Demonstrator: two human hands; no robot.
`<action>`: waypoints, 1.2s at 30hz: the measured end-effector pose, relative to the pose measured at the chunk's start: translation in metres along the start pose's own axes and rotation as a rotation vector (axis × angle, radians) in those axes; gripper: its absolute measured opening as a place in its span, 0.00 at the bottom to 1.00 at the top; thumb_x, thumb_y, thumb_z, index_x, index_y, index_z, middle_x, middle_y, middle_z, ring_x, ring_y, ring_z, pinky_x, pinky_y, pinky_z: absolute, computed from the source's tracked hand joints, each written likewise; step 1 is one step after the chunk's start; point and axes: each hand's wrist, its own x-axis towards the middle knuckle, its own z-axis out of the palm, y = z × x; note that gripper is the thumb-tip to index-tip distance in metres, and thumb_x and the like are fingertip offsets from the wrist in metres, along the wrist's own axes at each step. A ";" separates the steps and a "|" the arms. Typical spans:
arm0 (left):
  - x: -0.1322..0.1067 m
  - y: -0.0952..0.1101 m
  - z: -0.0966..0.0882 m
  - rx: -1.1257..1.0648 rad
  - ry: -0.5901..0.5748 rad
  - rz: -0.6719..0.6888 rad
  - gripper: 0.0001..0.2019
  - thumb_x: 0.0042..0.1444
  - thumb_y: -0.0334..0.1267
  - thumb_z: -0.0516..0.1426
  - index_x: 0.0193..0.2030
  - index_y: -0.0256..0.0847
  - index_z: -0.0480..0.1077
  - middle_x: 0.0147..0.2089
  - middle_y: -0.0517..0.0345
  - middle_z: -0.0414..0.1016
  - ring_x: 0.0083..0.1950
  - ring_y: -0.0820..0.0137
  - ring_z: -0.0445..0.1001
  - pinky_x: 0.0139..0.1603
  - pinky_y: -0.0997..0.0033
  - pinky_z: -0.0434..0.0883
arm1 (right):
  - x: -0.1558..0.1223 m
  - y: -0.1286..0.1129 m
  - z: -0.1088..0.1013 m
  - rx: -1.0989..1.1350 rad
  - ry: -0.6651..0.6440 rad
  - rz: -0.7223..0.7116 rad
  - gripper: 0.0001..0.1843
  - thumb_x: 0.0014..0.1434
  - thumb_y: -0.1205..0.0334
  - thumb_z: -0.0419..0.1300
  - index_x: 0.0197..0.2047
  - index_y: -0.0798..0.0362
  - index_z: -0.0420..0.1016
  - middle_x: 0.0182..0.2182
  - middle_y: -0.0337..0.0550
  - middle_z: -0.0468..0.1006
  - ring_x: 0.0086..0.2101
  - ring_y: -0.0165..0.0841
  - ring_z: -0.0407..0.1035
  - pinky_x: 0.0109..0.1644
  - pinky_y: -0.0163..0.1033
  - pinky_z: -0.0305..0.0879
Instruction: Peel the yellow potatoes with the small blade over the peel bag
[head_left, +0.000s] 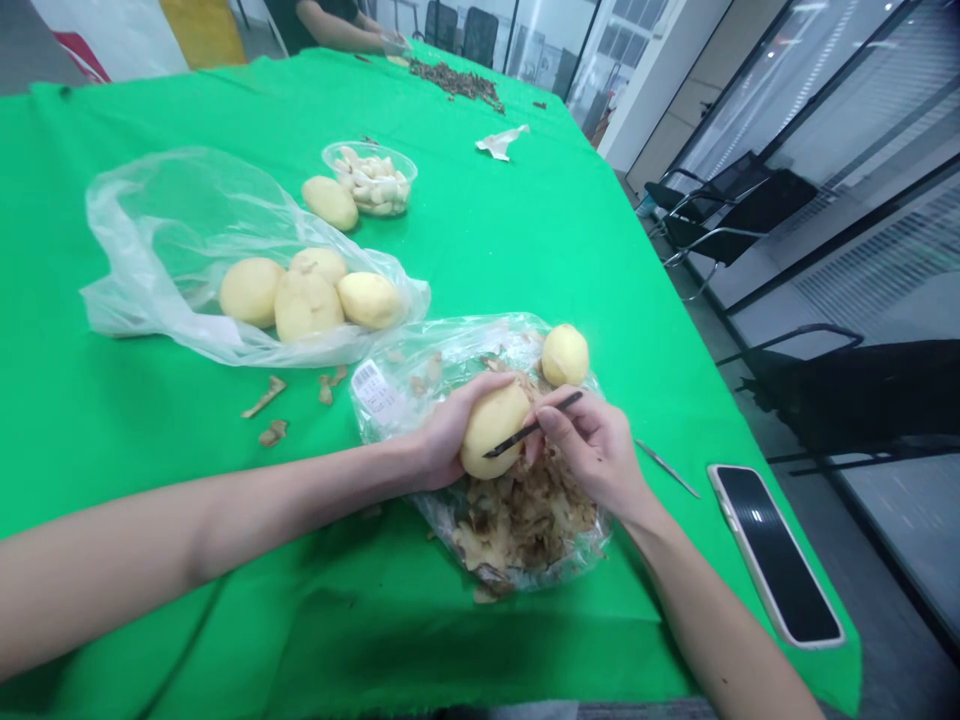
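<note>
My left hand is wrapped round a peeled potato, holding it above a clear plastic bag with a white label. In my right hand is a thin dark tool with a pointed tip, pinched like a pen. Its tip lies over the potato's face; whether it touches cannot be told. Brown peelings lie heaped on the bag under both hands. Another peeled potato sits at the bag's far right edge.
Several peeled potatoes lie in an open plastic bag. Behind it stand a loose potato and a tub of pale pieces. A slim metal tool and a phone lie right. Another person's arm rests far off.
</note>
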 end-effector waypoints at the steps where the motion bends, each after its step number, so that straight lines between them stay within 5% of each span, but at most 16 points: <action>1: 0.000 0.000 0.000 -0.004 -0.023 0.008 0.26 0.62 0.51 0.43 0.22 0.35 0.68 0.17 0.51 0.72 0.19 0.70 0.70 0.20 0.74 0.63 | 0.000 0.000 0.000 -0.003 -0.001 -0.006 0.14 0.62 0.50 0.61 0.32 0.51 0.72 0.18 0.35 0.78 0.20 0.30 0.74 0.26 0.35 0.72; 9: 0.003 -0.003 -0.003 0.008 -0.076 0.050 0.26 0.60 0.52 0.46 0.21 0.36 0.70 0.18 0.52 0.73 0.19 0.70 0.71 0.20 0.74 0.63 | -0.002 0.005 -0.001 -0.035 -0.046 -0.004 0.12 0.65 0.52 0.57 0.35 0.51 0.74 0.20 0.36 0.78 0.21 0.30 0.72 0.29 0.36 0.71; 17: 0.002 -0.001 -0.002 0.030 -0.089 0.052 0.25 0.57 0.54 0.48 0.25 0.35 0.72 0.20 0.49 0.74 0.21 0.68 0.71 0.24 0.72 0.66 | 0.003 -0.004 0.001 -0.005 0.055 0.022 0.17 0.62 0.47 0.59 0.28 0.50 0.70 0.15 0.34 0.74 0.17 0.30 0.70 0.24 0.36 0.70; 31: 0.002 -0.003 -0.004 0.025 -0.111 0.058 0.26 0.58 0.53 0.48 0.22 0.34 0.72 0.20 0.49 0.74 0.21 0.68 0.72 0.22 0.73 0.64 | -0.003 0.004 -0.004 -0.081 -0.039 0.015 0.13 0.65 0.52 0.57 0.33 0.50 0.72 0.19 0.36 0.78 0.22 0.31 0.74 0.30 0.38 0.70; 36: 0.002 -0.003 -0.005 -0.034 0.019 0.020 0.22 0.58 0.51 0.50 0.24 0.35 0.72 0.19 0.52 0.74 0.20 0.69 0.72 0.21 0.73 0.64 | -0.003 0.004 -0.002 -0.121 -0.083 -0.006 0.12 0.66 0.54 0.57 0.33 0.50 0.72 0.20 0.37 0.79 0.23 0.32 0.74 0.32 0.39 0.70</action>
